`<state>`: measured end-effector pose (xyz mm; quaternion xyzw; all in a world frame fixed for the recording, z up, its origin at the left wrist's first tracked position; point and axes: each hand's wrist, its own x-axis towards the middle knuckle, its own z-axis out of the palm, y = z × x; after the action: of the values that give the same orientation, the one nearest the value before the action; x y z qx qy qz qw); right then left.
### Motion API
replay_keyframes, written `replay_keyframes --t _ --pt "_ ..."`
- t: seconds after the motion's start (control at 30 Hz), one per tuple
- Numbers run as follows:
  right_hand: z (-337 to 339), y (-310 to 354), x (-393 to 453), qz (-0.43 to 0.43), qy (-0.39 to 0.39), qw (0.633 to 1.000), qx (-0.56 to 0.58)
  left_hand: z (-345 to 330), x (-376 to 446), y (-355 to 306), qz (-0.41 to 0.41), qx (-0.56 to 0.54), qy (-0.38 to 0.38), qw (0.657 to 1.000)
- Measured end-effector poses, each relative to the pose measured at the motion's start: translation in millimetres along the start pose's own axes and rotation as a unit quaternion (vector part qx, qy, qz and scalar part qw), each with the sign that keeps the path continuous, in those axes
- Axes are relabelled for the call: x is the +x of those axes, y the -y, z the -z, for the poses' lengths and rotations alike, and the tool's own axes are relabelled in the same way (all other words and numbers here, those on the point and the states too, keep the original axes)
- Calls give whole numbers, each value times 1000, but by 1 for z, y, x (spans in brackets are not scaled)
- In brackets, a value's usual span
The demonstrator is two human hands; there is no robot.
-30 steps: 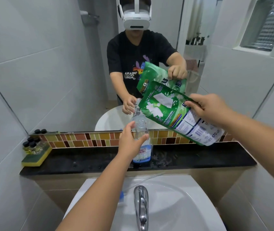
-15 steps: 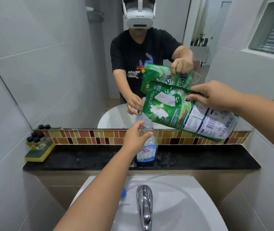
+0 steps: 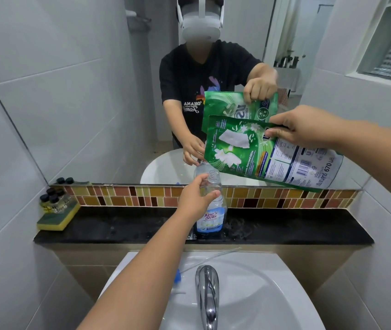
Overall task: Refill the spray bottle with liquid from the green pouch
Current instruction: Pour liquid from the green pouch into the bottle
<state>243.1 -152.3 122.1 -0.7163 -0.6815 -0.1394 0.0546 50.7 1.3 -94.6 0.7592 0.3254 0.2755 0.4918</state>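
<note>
Pouring step: left hand (image 3: 195, 202) grips the open spray bottle (image 3: 211, 206); right hand (image 3: 301, 129) pinches the tilted green pouch (image 3: 256, 153). Next, I judge, its lower corner must meet the neck.

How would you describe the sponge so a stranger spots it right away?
Look along the black ledge under the mirror to its far left end. The sponge lies there, yellow with a green scouring top, carrying small dark-capped bottles; nothing else there is yellow.

Both hands are raised on outstretched arms: left hand (image 3: 195, 198) curled gripping, right hand (image 3: 301, 126) pinching.
</note>
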Motion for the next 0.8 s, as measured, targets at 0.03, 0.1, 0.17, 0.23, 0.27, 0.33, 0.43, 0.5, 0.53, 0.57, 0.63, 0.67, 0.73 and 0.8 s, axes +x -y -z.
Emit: replay_keyframes --t 0.03,0.1,0.17,0.23,0.27,0.33,0.43,0.5,0.53,0.57,0.63,0.67,0.73,0.8 --pt "1 1 1 0 2 1000 -3 0 0 0 -1 2 -1 1000" --pt "4 3 3 -4 8 1000 -8 0 0 0 -3 6 -2 1000" --pt "6 4 5 -8 14 1000 -18 -1 0 0 -2 5 -1 1000" --pt "8 5 5 -10 18 999 -25 -1 0 1 -2 6 0 1000" --pt "8 5 5 -10 20 999 -28 -1 1 1 -1 7 1 1000" --pt "9 5 5 -9 26 999 -34 -1 1 1 0 8 1 1000" --pt "11 5 6 -9 31 999 -37 -2 2 1 0 9 2 1000" --pt "11 5 7 -8 31 999 -38 -2 2 2 -2 9 2 1000" --pt "12 5 7 -8 30 999 -40 -2 2 2 -3 8 2 1000" --pt "12 5 8 -8 28 999 -42 -2 2 2 -3 8 2 1000" --pt "13 5 8 -7 26 999 -47 -2 2 2 -2 6 2 1000" --pt "13 5 9 -6 27 998 -49 -2 2 2 -2 5 2 1000" --pt "14 5 10 -5 32 998 -53 -2 3 2 -2 7 2 1000" --pt "15 5 11 -3 36 998 -55 -2 3 2 -1 8 1 1000"
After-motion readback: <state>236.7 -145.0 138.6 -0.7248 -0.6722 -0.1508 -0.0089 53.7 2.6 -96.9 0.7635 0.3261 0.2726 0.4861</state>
